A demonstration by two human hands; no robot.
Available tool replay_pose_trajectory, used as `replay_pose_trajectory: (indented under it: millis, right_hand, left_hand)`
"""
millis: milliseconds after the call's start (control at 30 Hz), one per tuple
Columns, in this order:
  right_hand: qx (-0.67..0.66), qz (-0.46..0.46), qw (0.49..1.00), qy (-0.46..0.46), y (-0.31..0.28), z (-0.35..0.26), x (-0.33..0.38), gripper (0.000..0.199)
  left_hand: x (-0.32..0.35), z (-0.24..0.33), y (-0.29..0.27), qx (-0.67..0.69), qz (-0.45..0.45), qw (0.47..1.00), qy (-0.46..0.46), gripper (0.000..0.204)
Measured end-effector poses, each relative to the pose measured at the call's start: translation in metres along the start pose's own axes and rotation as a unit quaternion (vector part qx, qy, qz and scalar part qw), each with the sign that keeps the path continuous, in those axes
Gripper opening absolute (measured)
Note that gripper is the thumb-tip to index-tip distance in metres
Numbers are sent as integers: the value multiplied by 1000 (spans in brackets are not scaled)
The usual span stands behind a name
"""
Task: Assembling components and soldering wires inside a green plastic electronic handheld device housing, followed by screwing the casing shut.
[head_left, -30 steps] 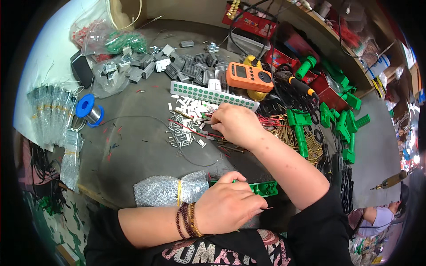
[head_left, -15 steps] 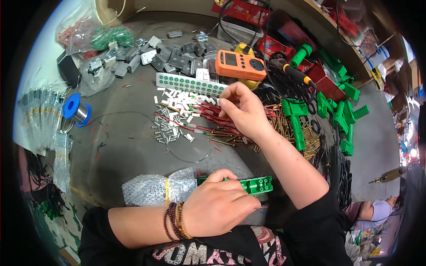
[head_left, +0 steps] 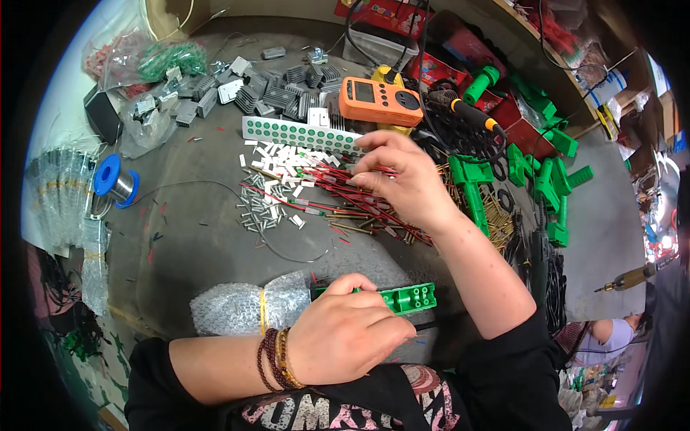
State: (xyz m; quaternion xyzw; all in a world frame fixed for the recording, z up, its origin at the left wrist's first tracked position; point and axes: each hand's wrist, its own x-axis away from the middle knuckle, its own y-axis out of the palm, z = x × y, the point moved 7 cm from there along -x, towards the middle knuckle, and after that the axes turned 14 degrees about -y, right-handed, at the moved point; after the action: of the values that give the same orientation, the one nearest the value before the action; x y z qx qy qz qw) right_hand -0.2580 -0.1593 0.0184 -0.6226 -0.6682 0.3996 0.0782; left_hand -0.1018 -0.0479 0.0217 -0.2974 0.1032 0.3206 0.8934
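Observation:
My left hand (head_left: 352,330) is closed around a green plastic housing (head_left: 410,299), whose open, ribbed end sticks out to the right. Beside that hand on the left lies a bubble-wrap bundle (head_left: 233,309) with a yellow band. My right hand (head_left: 406,179) hovers over a pile of red wires (head_left: 345,188), fingers bent and thumb apart from them; I see nothing between them. Close to its fingertips is the right end of a white strip (head_left: 287,133) with rows of green dots. White small pieces (head_left: 284,164) and screws (head_left: 259,208) lie left of the wires.
Grey finned metal blocks (head_left: 280,97) are heaped at the back, beside an orange meter (head_left: 381,102). A solder spool (head_left: 116,181) stands on the left. Brass-coloured rods (head_left: 502,219) and green plastic parts (head_left: 550,179) lie on the right, near a yellow-handled soldering iron (head_left: 474,115).
My right hand has shifted slightly right relative to the table, and its thumb and fingers have parted more. My left hand stays on the green housing. The whole view has shifted a little.

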Motion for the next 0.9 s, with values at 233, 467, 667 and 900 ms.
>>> replay_pose_trajectory:
  millis: [233,467,667,900]
  right_hand:
    - [-136,23,990,31,-42,-56,78,12]
    - [-214,97,965,113,-40,-63,165,10]
    - [48,108,993,25,-49,-58,159,15]
    - [-173,104,979,28,-38,-83,166,13]
  left_hand:
    - [-1,-7,-7,1,66,997,-45,17]
    - [-2,-6,-4,-13,61,997,-48,16]
    - [-2,-4,-3,-25,59,997,-42,14]
    - [-2,-5,-2,-23,55,997,-43,16]
